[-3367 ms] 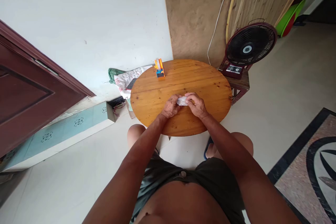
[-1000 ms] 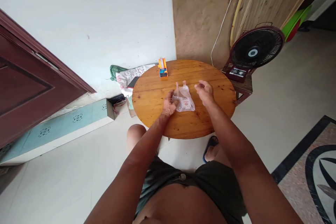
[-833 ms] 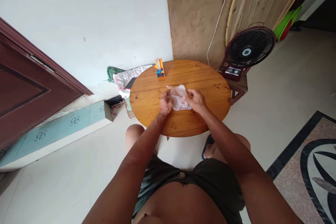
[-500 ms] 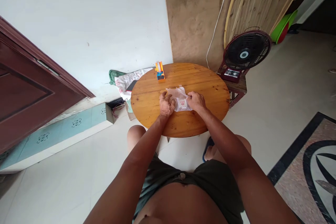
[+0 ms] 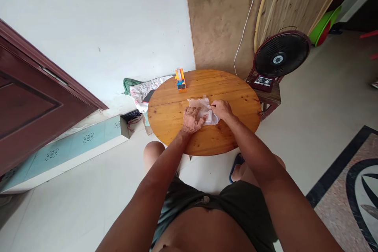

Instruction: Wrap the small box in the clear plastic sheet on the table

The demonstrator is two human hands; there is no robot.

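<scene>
A sheet of clear bubble wrap (image 5: 198, 103) lies on the round wooden table (image 5: 165, 120), with a small whitish packet (image 5: 208, 117) on or inside it. My left hand (image 5: 192, 119) rests flat on the wrap's left part, fingers spread, thumb reaching to the packet. At the wrap's right edge, my right hand (image 5: 221, 109) is closed, its fingertips pinching the plastic. An orange and blue tape dispenser (image 5: 180, 79) stands near the table's back edge.
Behind the table's right side, a black fan (image 5: 278, 60) stands on a wooden stool (image 5: 271, 95). White printed sacks (image 5: 140, 93) lie beyond the table's left edge, against the wall. My knees flank the table's front.
My left hand has moved right over the wrap and flattened, covering more of it and part of the packet. My right hand still holds the right edge. The view has shifted slightly.
</scene>
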